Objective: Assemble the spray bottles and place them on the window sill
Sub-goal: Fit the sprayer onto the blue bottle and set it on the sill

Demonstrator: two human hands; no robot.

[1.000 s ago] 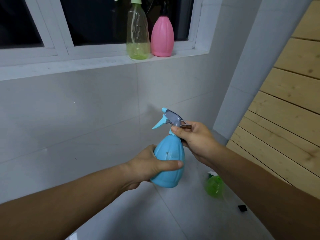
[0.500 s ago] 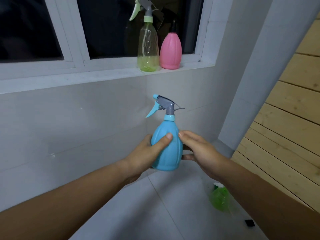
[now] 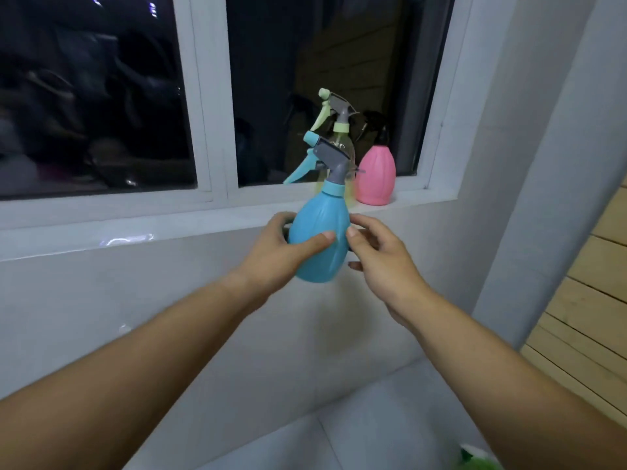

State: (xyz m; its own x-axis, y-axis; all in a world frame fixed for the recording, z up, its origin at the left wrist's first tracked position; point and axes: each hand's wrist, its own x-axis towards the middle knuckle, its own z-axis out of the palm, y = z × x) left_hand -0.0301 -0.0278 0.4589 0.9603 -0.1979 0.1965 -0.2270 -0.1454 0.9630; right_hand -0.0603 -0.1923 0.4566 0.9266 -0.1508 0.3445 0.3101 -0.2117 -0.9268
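A blue spray bottle (image 3: 322, 232) with a grey and blue trigger head is held upright in front of the window sill (image 3: 169, 225). My left hand (image 3: 281, 245) grips its body from the left, thumb across the front. My right hand (image 3: 376, 252) touches its right side with the fingertips. On the sill behind it stand a clear green-tinted spray bottle (image 3: 339, 137), partly hidden by the blue one, and a pink spray bottle (image 3: 376, 174) with a black head.
Dark window panes with white frames (image 3: 210, 96) rise above the sill. A grey pillar (image 3: 543, 164) and wooden slats (image 3: 593, 300) stand at the right. A green object (image 3: 478, 461) lies on the tiled floor at the bottom edge.
My right hand left the trigger head and came down to the bottle's side. Both hands lifted the blue bottle up toward the sill, and my view tilted upward.
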